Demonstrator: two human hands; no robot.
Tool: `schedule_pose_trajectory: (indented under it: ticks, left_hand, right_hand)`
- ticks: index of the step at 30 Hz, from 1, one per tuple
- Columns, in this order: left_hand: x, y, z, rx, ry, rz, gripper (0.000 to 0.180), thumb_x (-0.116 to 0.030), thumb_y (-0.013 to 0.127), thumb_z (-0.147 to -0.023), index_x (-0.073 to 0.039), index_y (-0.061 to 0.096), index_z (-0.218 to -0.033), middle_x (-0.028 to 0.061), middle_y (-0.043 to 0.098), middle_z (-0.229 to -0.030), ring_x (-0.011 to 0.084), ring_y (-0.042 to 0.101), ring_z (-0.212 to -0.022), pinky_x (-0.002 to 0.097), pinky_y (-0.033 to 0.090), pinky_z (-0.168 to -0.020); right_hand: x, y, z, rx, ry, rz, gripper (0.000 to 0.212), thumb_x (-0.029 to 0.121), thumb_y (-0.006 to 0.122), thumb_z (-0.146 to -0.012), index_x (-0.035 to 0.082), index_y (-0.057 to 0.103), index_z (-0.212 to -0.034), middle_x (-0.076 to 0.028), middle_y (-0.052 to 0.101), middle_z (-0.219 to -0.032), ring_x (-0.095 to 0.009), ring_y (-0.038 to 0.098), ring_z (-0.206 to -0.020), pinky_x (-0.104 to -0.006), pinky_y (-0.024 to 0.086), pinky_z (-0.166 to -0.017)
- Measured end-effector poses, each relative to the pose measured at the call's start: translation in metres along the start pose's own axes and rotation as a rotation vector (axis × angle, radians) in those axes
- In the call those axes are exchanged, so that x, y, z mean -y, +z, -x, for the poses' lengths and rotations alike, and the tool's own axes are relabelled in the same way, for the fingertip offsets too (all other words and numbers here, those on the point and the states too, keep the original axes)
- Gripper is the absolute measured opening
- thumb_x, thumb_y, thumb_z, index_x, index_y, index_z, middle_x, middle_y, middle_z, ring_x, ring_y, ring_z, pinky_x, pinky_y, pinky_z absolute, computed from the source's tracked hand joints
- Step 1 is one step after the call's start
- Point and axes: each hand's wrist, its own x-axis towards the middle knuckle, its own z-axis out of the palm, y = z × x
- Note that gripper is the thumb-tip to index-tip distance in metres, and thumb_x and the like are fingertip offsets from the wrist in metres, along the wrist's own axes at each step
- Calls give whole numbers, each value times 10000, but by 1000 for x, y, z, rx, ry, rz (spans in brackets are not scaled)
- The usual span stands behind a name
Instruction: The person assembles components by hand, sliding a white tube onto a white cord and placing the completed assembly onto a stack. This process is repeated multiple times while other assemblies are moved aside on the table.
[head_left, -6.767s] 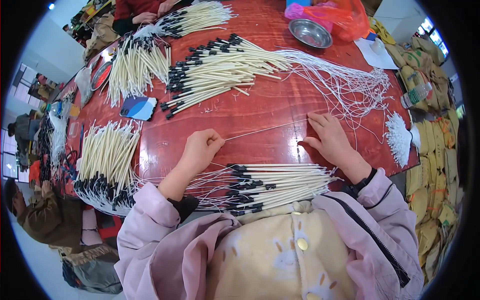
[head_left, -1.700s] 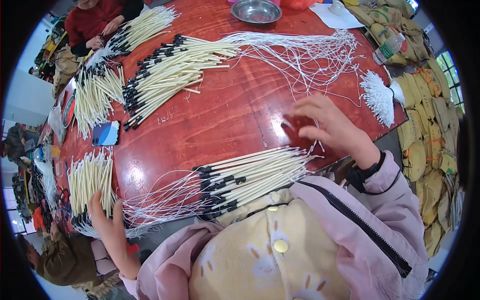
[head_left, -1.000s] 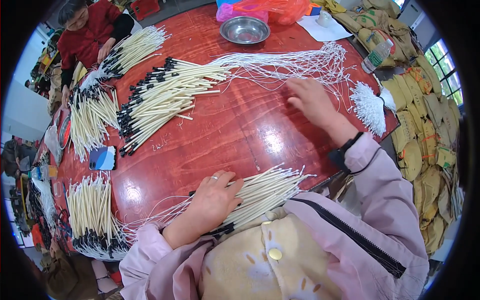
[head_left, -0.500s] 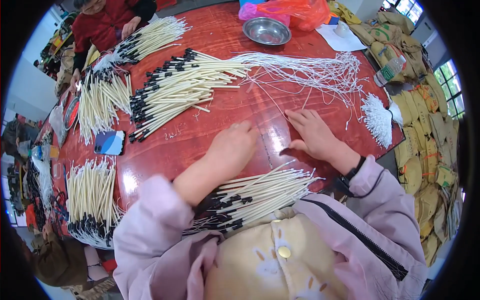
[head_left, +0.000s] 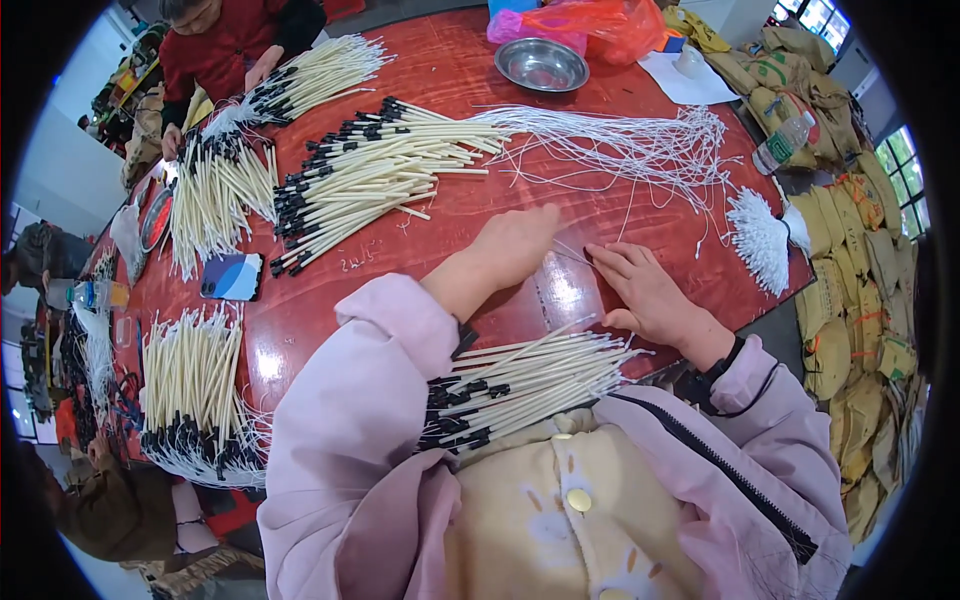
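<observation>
Glossy red table (head_left: pixel 295 310) bears slim sticks (head_left: pixel 550 372), thin string (head_left: pixel 573 252) between curled left hand (head_left: pixel 515 246), pinch unclear, and spread right hand (head_left: pixel 652 302)

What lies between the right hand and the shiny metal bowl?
Loose white strings, spread across the red table, lie between the right hand and the metal bowl, as the head view shows.

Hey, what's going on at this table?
Someone in a pink jacket has a thin white cord running between left hand and right hand, over a red table. Cream sticks with black ends lie in front, with loose white cords farther off. Across the table, a co-worker's hands are at another bundle.
</observation>
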Motion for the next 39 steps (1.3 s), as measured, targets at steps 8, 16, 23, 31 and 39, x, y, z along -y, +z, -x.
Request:
schedule_pose_trajectory:
  ticks: [8,16,23,31,39]
  left_hand:
    - [22,-41,87,-40,-316,155,198,-198,645,-904,-10,696,-870,227,710,-897,423,689,-905,508,539,-815]
    - [18,-47,118,-143,-290,171,140,-168,662,-913,-37,676,-962,157,662,-938,378,651,-896,443,528,-782]
    - [14,-31,121,-66,-270,-19,92,-128,658,-902,-43,626,-917,159,619,-950,384,634,-905,480,510,-758]
    - [19,-66,193,-103,-426,-101,68,-100,656,-880,-48,616,-895,160,609,-927,401,630,-869,496,503,-732]
    - [29,-64,219,-80,-554,-11,106,-124,687,-859,-45,617,-873,165,621,-934,398,634,-891,502,502,-764]
  right_hand:
    - [-7,8,5,-51,0,-52,1007,764,394,-913,-93,478,-1434,-193,410,-1564,-417,392,-1367,-509,304,-1166]
    - [-1,6,0,-49,15,-45,946,722,428,-935,-89,495,-1417,-185,424,-1555,-412,393,-1372,-503,317,-1161]
    - [-2,6,3,-63,39,-82,919,710,434,-945,-72,499,-1424,-182,428,-1553,-405,405,-1362,-495,319,-1160]
    - [-14,0,-10,-17,-13,-68,930,724,411,-948,-60,491,-1441,-179,427,-1557,-410,396,-1375,-497,316,-1160]
    - [-15,2,-12,-47,-112,-27,951,739,374,-950,-74,495,-1426,-178,432,-1559,-417,402,-1367,-501,320,-1157]
